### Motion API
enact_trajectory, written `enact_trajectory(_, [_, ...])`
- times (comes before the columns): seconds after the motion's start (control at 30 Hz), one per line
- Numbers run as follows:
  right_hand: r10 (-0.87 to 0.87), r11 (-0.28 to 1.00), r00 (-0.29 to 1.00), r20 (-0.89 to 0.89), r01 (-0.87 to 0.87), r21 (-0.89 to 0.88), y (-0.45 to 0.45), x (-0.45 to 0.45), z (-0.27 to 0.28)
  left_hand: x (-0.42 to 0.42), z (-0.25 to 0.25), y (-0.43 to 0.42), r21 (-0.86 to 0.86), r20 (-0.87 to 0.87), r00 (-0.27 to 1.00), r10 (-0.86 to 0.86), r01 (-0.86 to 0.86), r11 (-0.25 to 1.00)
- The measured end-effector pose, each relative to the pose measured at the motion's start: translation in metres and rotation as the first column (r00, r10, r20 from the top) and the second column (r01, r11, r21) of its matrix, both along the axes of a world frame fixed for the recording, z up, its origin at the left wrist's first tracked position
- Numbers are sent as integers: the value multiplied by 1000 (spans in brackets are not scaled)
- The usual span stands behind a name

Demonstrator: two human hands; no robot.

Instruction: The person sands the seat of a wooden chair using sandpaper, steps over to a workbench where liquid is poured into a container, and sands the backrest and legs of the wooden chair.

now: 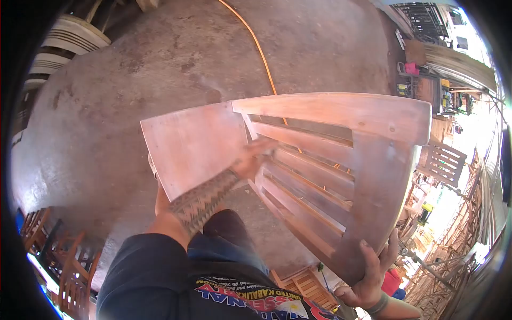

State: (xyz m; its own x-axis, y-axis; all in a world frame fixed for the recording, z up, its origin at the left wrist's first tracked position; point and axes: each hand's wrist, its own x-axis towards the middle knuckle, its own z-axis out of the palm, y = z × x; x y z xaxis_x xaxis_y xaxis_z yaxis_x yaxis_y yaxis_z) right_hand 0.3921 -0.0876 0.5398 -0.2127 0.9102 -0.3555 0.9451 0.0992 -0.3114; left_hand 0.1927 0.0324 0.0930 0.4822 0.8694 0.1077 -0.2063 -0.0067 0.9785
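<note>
A reddish-brown wooden chair (376, 181) is tipped over in front of me, its slatted backrest to the right and its flat seat (194, 149) to the left. My left hand (256, 157) is over the place where the seat meets the slats. Motion smears its fingers, so whether it holds anything is unclear. At the lower right, my right hand (370, 277) grips the corner of the backrest's wide top rail, thumb on the near face and fingers around the edge.
An orange hose or cord (256, 42) runs across the concrete floor (160, 58) and behind the chair. Wooden chairs (74, 272) stand at lower left, and another slatted piece (304, 290) lies below. Stacked furniture parts (74, 37) fill the upper left; timber and tools line the right.
</note>
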Motion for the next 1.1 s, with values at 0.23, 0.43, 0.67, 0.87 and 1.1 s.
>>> enact_trajectory(0.23, [-39, 999, 999, -33, 39, -14, 0, -1, -5, 53, 149, 0, 316, 92, 972, 216, -234, 920])
enact_trajectory(0.43, [-68, 998, 994, -84, 67, -12, 3, -4, -1, 61, 48, -38, 254, -183, 953, 240, -190, 948])
enact_trajectory(0.67, [-18, 1000, 1000, -9, 18, 0, 1, -4, -2, 66, 84, -51, 9, -308, 924, 226, -235, 972])
enact_trajectory(0.87, [-9, 1000, 1000, -10, 9, -13, 2, -3, 0, 87, 167, -49, 398, -25, 957, 289, -256, 881])
enact_trajectory(1.1, [-34, 999, 999, -12, 34, 24, 3, -5, -1, 45, 21, -53, 253, -262, 925, 274, -208, 945])
